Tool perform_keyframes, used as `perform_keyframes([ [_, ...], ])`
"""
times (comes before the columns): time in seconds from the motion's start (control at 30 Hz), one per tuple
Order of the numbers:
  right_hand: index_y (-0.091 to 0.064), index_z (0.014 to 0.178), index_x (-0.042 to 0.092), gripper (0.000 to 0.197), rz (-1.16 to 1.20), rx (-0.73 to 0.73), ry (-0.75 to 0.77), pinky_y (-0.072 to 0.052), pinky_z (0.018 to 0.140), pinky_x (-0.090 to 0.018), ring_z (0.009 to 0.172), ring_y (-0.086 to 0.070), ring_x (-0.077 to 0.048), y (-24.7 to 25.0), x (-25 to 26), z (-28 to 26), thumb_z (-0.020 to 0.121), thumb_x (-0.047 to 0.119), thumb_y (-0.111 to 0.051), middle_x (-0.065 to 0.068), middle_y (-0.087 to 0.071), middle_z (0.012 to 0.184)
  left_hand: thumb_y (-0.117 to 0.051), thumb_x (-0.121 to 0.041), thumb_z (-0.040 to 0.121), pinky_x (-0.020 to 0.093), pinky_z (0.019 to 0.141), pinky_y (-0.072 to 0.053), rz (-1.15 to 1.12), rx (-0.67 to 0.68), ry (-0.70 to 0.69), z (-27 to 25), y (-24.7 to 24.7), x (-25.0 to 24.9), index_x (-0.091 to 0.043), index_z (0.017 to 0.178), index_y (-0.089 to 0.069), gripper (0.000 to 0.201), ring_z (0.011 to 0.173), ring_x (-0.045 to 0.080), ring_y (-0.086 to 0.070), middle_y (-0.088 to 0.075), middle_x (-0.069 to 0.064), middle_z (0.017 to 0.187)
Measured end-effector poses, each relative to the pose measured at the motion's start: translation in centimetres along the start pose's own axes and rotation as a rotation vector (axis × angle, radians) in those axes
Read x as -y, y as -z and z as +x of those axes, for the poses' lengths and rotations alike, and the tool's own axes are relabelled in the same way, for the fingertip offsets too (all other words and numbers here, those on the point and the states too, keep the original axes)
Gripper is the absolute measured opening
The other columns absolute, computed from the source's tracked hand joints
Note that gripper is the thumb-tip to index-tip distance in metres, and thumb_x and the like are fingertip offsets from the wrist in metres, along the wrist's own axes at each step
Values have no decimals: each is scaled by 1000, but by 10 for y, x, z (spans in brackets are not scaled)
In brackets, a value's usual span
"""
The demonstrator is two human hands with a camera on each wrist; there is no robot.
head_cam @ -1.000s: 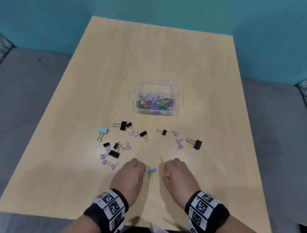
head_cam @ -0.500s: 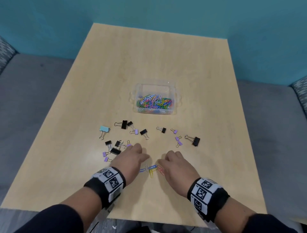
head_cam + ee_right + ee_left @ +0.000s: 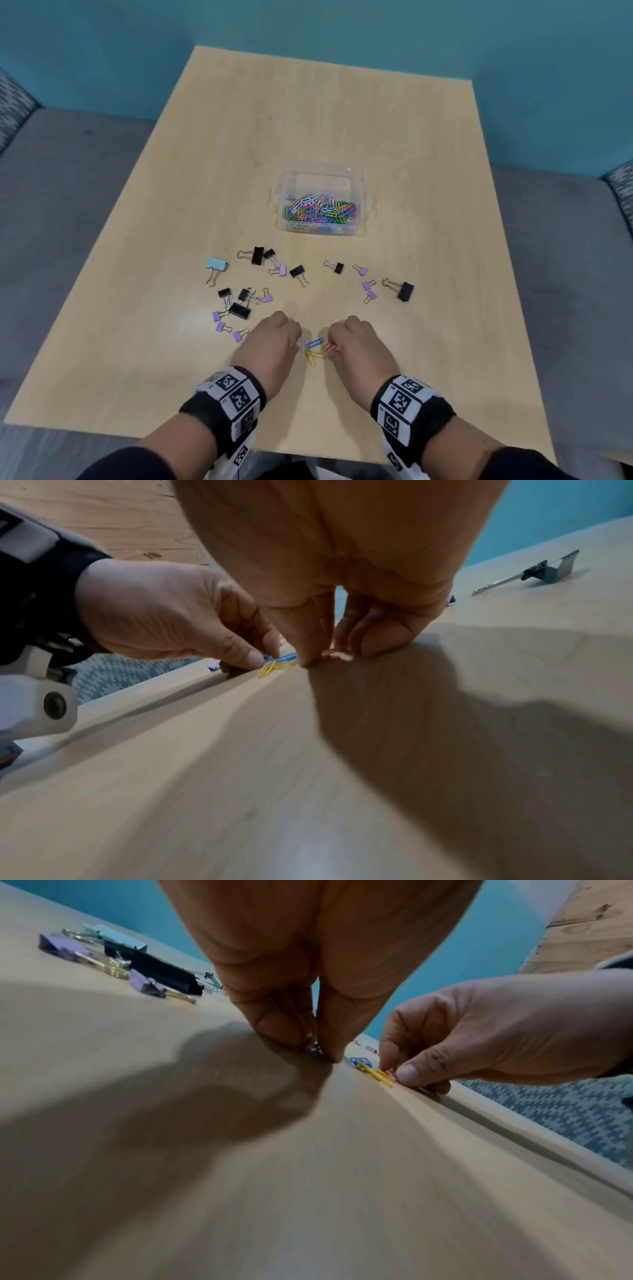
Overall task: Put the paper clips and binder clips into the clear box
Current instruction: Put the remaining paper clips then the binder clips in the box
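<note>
A clear box (image 3: pixel 359 205) at the table's middle holds many coloured paper clips (image 3: pixel 320 210). Several loose paper clips (image 3: pixel 314 351), blue and yellow, lie in a small bunch near the front edge between my hands. My left hand (image 3: pixel 298 342) is curled at the bunch's left side, and its thumb and fingers (image 3: pixel 274 1023) pinch a pale clip against the table. My right hand (image 3: pixel 329 348) is curled on the right side and pinches a pink clip (image 3: pixel 330 651). Binder clips lie scattered between the hands and the box.
Black, purple and one light blue binder clip (image 3: pixel 216 265) spread to the left; a black one (image 3: pixel 404 291) and small purple ones lie to the right. The wooden table (image 3: pixel 342 120) is bare beyond the box. Grey seating and a teal wall surround it.
Half a second ago both hands reached forward with fingers stretched; now they are drawn back and curled. The stray yellow and white clips farther out have joined the bunch between them.
</note>
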State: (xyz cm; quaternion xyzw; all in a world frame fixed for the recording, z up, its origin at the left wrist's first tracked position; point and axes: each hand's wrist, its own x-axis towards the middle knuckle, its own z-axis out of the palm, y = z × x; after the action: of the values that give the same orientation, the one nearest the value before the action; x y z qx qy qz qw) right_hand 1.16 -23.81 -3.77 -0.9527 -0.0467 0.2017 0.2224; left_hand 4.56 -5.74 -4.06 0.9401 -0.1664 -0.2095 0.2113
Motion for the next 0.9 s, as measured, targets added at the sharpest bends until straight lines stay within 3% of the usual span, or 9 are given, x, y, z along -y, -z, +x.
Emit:
perform_keyframes([
  [0.13,-47,117,25,25,2,71,54,-43,79,-35,96,-41,-18,9,-8,2,93,18,-51,4,-45,106,-55,-21,89,31,72,-42,4,-6,99,-5,3,0,-15,101,-54,14,89,21,-50,-47,0,100],
  [0.2,-46,119,26,29,-55,98,118,-45,74,-36,94,-40,-19,10,-11,3,93,16,-49,3,-43,104,-55,-21,90,31,71,-42,22,1,122,-6,3,0,-14,99,-54,11,88,20,-48,-47,0,99],
  [0.3,-46,104,22,16,-144,118,184,-38,63,-33,84,-36,-19,9,-12,8,92,12,-48,4,-36,93,-53,-14,89,29,65,-33,35,5,84,-3,3,-2,-13,89,-52,1,81,20,-43,-43,-1,89],
  [0.4,-38,89,23,20,-180,132,178,-38,59,-35,81,-35,-20,10,-12,14,89,7,-51,4,-35,88,-50,-10,89,28,64,-28,59,1,89,2,1,-3,-19,80,-42,15,79,17,-39,-38,-3,85],
  [0.5,-33,87,24,23,-168,161,187,-43,65,-38,82,-36,-19,14,-9,19,91,11,-51,1,-41,96,-48,-7,89,25,64,-26,79,7,78,3,1,-4,-20,82,-37,19,81,15,-37,-38,-3,89],
  [0.67,-35,88,22,24,-172,173,170,-33,61,-31,79,-34,-18,17,-5,21,89,8,-54,0,-36,98,-48,2,82,23,67,-25,137,11,13,0,-2,-5,-20,88,-40,24,81,14,-32,-43,-1,98],
  [0.77,-37,91,21,29,-191,173,156,-29,62,-30,82,-32,-18,14,-2,17,83,-2,-53,-2,-40,99,-53,5,76,24,65,-27,166,-1,5,-2,-7,-3,-21,87,-42,30,77,15,-31,-44,-2,94],
  [0.9,-31,87,22,28,-161,142,110,-24,63,-29,82,-31,-18,15,4,16,86,0,-47,2,-35,88,-60,6,69,23,60,-27,173,-17,12,-2,-10,-2,-23,81,-41,37,72,13,-30,-42,-5,85],
])
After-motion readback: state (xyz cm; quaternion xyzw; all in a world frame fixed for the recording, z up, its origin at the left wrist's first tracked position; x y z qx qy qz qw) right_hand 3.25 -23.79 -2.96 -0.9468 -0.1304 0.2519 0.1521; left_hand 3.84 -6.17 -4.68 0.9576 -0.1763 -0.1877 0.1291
